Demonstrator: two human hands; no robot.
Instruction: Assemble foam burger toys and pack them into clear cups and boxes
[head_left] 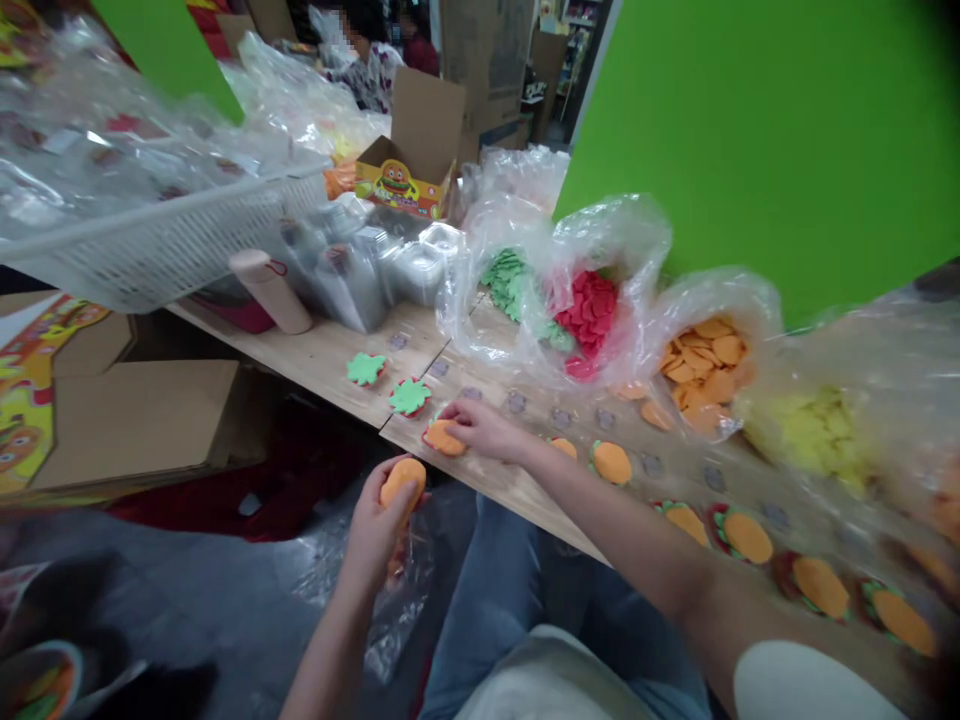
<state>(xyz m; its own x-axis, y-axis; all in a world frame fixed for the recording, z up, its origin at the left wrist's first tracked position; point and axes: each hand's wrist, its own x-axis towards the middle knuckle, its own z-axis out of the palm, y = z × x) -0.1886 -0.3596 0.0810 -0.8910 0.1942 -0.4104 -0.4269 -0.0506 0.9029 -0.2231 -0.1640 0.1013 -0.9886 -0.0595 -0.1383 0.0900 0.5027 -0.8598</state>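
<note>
A domed orange foam disc (403, 482) is held in the left hand (373, 530), fingers closed around its underside, above the lap. At 1 o'clock from it, the right hand (480, 428) lies open, fingers resting on a second orange foam disc (444, 437), not grasping it; pressure appears to be seating this disc on a red-and-green foam layer on the pale wooden tabletop (322, 365). Stacked foam burgers (742, 537) are ranged in a row at 3 o'clock. Green foam leaves (366, 368) lie at 12 o'clock. Clear plastic bags (645, 235) of coloured foam pieces stand rolled open at 1 o'clock, seemingly for reach. Farther off at 12 o'clock, a burger-printed cardboard box (405, 178) stands, with a co-worker (367, 75) beyond.
</note>
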